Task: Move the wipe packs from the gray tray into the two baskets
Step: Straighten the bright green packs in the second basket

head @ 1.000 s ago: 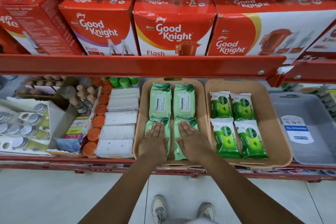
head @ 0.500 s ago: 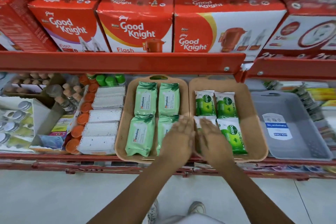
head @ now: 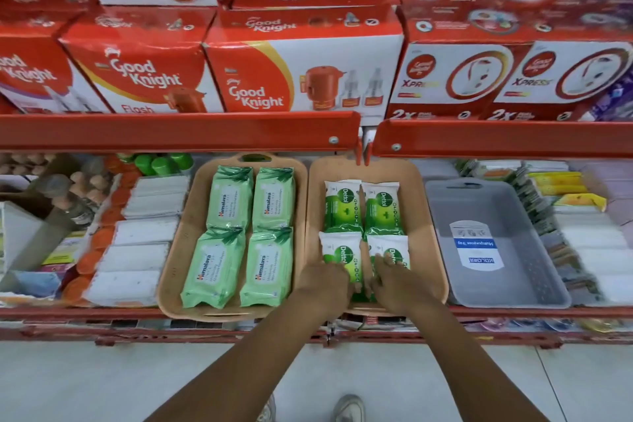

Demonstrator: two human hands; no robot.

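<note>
In the head view we see eight wipe packs already lying flat in two tan baskets at the middle of the frame, on the lower shelf. The left basket holds four pale green Himalaya packs in two rows of two, touching one another. The right basket holds four white-and-green Dettol packs, also two by two; the nearer pair is partly covered by our hands. Just right of that basket sits the gray tray, with only a white-and-blue label on its floor and no packs in it. To the left of the baskets we see stacks of white packets, a line of orange caps and some green caps further back. A red shelf rail crosses the frame above the baskets, its edge overhanging their far rims, and red-and-white Good Knight boxes fill the upper half. Both our forearms rise from the bottom centre of the frame. Our left hand rests palm down on the near left Dettol pack, fingers extended and loosely together, not wrapped around it. Our right hand lies the same way on the near right Dettol pack, fingers flat and slightly spread, pressing on top and gripping nothing. Two shoes show on the pale floor at the bottom.
</note>
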